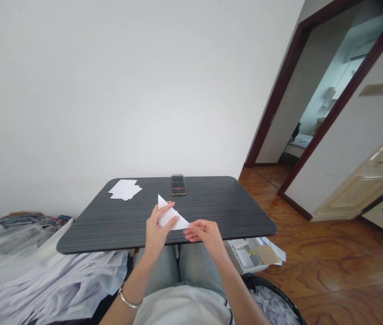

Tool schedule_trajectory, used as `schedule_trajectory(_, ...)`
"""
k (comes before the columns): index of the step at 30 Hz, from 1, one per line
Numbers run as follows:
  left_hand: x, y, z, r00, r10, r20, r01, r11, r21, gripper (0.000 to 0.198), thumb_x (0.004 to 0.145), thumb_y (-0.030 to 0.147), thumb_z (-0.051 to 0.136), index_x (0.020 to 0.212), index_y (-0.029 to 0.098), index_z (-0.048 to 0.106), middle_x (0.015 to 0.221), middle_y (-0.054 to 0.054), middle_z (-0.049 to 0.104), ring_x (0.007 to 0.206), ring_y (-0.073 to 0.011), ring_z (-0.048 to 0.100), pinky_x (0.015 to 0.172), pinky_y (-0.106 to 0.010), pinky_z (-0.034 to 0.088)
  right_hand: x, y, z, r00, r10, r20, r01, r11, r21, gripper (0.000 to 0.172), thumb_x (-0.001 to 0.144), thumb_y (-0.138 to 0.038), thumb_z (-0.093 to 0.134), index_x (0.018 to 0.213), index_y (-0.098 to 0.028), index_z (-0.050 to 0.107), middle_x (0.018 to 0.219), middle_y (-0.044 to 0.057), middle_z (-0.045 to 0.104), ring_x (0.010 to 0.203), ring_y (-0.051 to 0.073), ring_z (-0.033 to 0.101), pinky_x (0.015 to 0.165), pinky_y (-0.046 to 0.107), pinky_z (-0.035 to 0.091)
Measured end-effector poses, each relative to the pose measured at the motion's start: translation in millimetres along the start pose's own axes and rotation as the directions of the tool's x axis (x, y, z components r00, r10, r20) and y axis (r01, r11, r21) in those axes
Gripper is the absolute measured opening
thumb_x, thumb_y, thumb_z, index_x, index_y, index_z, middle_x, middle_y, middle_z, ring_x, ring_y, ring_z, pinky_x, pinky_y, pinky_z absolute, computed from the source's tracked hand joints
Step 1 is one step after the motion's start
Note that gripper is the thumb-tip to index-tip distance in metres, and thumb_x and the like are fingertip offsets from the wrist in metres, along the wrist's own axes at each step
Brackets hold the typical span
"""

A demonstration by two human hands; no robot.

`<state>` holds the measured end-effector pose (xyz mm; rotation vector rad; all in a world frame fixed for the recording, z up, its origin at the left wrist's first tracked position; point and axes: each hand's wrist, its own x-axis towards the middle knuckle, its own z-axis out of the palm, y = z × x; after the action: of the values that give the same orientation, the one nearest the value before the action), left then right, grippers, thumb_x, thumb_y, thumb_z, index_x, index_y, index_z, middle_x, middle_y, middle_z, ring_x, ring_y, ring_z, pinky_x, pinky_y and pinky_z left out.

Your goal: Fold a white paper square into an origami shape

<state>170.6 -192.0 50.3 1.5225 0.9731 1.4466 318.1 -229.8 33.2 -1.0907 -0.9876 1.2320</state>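
Note:
A white sheet folded into a triangle (pixel 168 215) is held just above the near edge of a dark wood-grain table (pixel 110 221). My left hand (pixel 156 230) grips its left side, thumb on top and fingers closed around the paper. My right hand (pixel 204 234) pinches the triangle's right corner between thumb and fingers. A silver bangle (pixel 128 301) sits on my left wrist.
A small stack of white paper sheets (pixel 124 189) lies at the table's far left. A phone (pixel 178 184) lies at the far middle. Piles of white paper (pixel 59 280) lie on the floor left. A box with paper (pixel 250 255) and a bin of shreds (pixel 273 307) stand right.

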Motion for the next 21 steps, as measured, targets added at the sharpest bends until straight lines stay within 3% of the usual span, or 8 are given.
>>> schedule_trajectory(8,1.2,-0.1,-2.0,1.0,0.011,-0.028,-0.011,1.0,0.007,0.037,0.066,0.026,0.065,0.102,0.021,0.061,0.112,-0.007,0.055,0.089,-0.0208,0.06,0.083,-0.036,0.045,-2.1,-3.8,-0.9,0.999,0.046,0.003,-0.046,0.998,0.042,0.039,0.067,-0.05,0.062,0.068,-0.011,0.064,0.062,0.009,0.069,0.049,0.014,0.064,0.044,0.02,0.049)
schedule_trajectory(14,1.4,1.3,-1.7,1.0,0.017,-0.005,-0.017,1.0,0.009,0.036,0.068,0.026,0.065,0.103,0.021,0.06,0.113,-0.006,0.053,0.089,-0.0205,0.061,0.084,-0.035,0.044,-1.5,-2.2,-1.6,0.999,0.016,0.037,-0.016,1.0,-0.001,0.034,0.062,-0.045,0.068,0.065,-0.012,0.064,0.06,0.007,0.069,0.049,0.014,0.064,0.045,0.02,0.049)
schedule_trajectory(21,3.2,-2.4,-4.0,0.999,0.02,-0.031,-0.019,0.999,0.034,0.036,0.067,0.026,0.065,0.103,0.022,0.061,0.106,-0.005,0.055,0.089,-0.02,0.06,0.084,-0.035,0.044,-1.8,0.8,-2.5,0.999,-0.045,0.021,0.045,0.998,-0.034,0.036,0.068,-0.048,0.062,0.066,-0.012,0.064,0.061,0.007,0.069,0.05,0.014,0.063,0.047,0.021,0.05)
